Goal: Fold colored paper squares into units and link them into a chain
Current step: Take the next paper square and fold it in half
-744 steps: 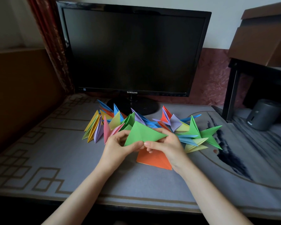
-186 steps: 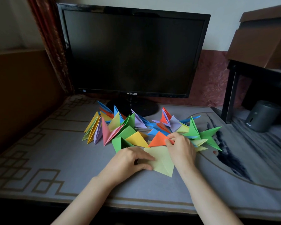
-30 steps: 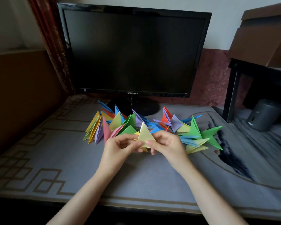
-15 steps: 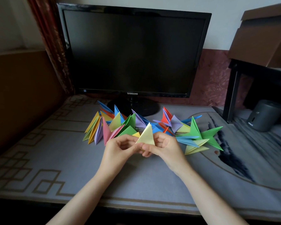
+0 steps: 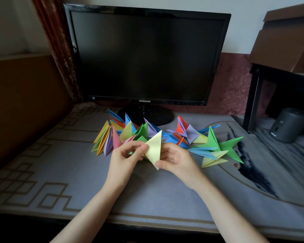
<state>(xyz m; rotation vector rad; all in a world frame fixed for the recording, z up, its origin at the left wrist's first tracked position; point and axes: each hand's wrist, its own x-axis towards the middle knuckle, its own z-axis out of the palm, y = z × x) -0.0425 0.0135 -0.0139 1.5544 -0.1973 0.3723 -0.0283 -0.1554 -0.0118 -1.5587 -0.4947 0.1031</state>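
Above the middle of the mat, left hand (image 5: 125, 158): held clear of the surface; thumb and forefinger were closed in a pinch on the left edge of the pale yellow unit (image 5: 154, 148), with the other fingers loosely curled below.
Pale yellow unit, place: carried in the air between the two hands, just in front of the chain (image 5: 191, 132) and well back from the front edge of the mat (image 5: 60, 172).
Right hand (image 5: 175, 157): fingers were curled behind the unit's right side, and the thumb was pressed near its lower tip.
Step in hand: judged to be the final creasing of this unit, before it is linked on.
Doing it well: the edges should be matched before any crease is set. The pinch should then be drawn along the fold from tip to tip. The thin points should be spared hard squeezing, since a crumpled tip would be expected to slide badly into a neighbour.
Unit, look: a narrow kite shape, with one sharp tip raised away and the other pointed down. A flat, clean face was turned upward. Whether a pocket lay open could not be told.
Chain, look: spread across the mat before the monitor (image 5: 147, 55), from yellow, purple and pink units at the left to green and blue points at the right.
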